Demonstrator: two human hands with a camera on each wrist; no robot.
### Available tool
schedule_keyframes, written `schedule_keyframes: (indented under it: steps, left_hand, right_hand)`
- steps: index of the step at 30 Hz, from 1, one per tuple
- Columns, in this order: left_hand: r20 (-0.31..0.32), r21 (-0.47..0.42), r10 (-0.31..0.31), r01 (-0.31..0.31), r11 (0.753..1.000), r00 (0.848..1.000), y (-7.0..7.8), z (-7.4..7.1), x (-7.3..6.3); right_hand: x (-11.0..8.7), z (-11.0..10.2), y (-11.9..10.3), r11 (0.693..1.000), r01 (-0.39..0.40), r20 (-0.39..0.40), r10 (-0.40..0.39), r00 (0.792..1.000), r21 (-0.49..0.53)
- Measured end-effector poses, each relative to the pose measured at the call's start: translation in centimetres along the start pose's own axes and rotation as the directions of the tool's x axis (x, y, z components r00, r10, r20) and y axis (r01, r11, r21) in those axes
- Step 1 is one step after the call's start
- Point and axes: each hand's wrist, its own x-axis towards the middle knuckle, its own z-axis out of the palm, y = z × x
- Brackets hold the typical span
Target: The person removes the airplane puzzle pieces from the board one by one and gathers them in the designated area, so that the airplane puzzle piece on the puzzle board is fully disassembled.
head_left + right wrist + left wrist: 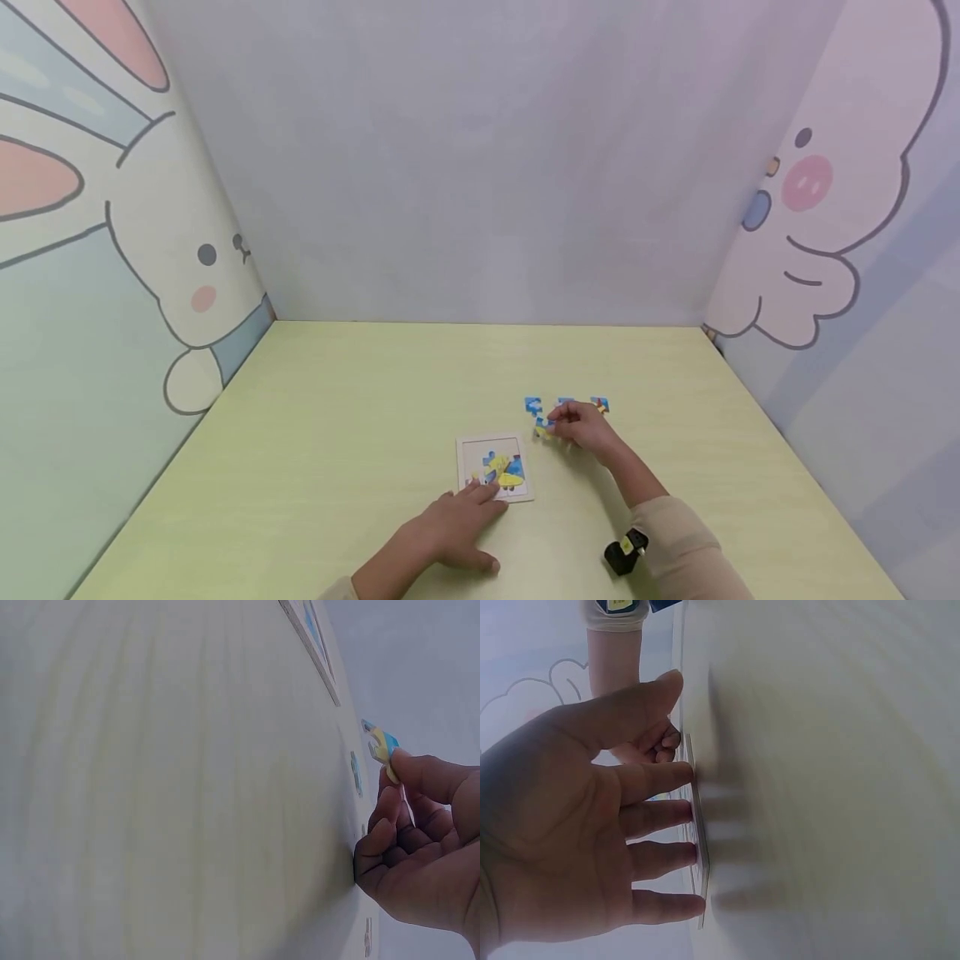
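A small square jigsaw tray [472, 450] with a pale rim lies on the table, partly filled with joined yellow and blue pieces [512, 480]. My left hand [459, 527] rests at its near left edge, fingers straight and spread. In the left wrist view those fingertips are right at the tray's edge [701, 832]. Thumb and fingers of my right hand [588, 429] pinch a blue and yellow jigsaw piece [385, 742] beyond the tray's right side. The right wrist view shows this piece tilted up, its lower part hidden by the fingertips.
Several loose jigsaw pieces lie around the right hand, among them a blue one [532, 405] and one with red and yellow [601, 405]. A black wrist device [626, 552] sits by the right sleeve. Walls with cartoon animals border the pale yellow table [337, 400].
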Motion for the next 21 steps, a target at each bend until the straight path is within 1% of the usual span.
schedule_keyframes:
  steps: [8,13,21]
  left_hand:
    - [0.007,0.007,-0.008,0.008,1.0,1.0,-0.1,0.2,0.2]
    - [0.012,0.026,-0.014,0.014,1.0,1.0,-0.2,0.2,0.2]
    - [0.014,0.034,-0.012,0.012,0.999,1.0,-0.2,0.1,0.3]
  right_hand:
    - [0.9,0.3,0.5,0.997,0.006,0.0,-0.006,1.0,-0.078]
    - [1.3,0.6,0.7,0.992,0.011,-0.003,-0.012,1.0,-0.123]
    - [1.6,1.3,0.9,0.976,0.012,-0.037,-0.02,0.999,-0.219]
